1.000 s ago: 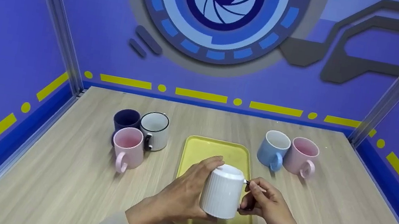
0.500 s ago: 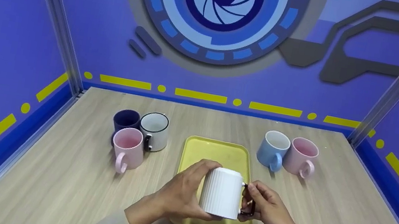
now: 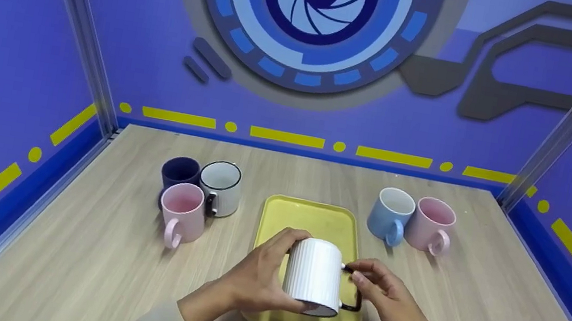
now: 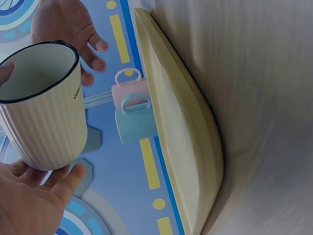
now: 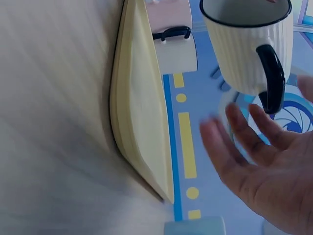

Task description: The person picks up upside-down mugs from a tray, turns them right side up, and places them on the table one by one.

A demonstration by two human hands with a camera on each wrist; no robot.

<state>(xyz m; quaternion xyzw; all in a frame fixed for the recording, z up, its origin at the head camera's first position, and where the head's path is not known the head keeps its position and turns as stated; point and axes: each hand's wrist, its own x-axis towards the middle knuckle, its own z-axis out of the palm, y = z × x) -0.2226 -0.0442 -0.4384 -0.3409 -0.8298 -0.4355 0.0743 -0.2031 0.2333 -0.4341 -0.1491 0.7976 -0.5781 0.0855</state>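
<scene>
My left hand (image 3: 255,279) grips a white ribbed mug (image 3: 315,274) by its side, thumb near the rim and fingers over by the base. The mug is upside down above a yellow tray (image 3: 311,216), its dark-rimmed mouth facing downward. A black handle (image 5: 274,78) sticks out on the right side. Beside that handle is my right hand (image 3: 393,298); in the right wrist view its fingers (image 5: 249,134) are spread and apart from the handle. Dark lettering shows by the rim in the left wrist view.
At the left on the wooden table (image 3: 105,252) stand a dark blue mug (image 3: 181,170), a pink mug (image 3: 187,219) and a white black-rimmed mug (image 3: 227,197). A light blue mug (image 3: 384,219) and another pink mug (image 3: 422,231) stand right of the tray. Blue panels (image 3: 281,117) enclose the table.
The right hand has let go of the handle and its fingers have loosened. The mug has shifted slightly left and tilted, so its base faces away and its dark rim shows.
</scene>
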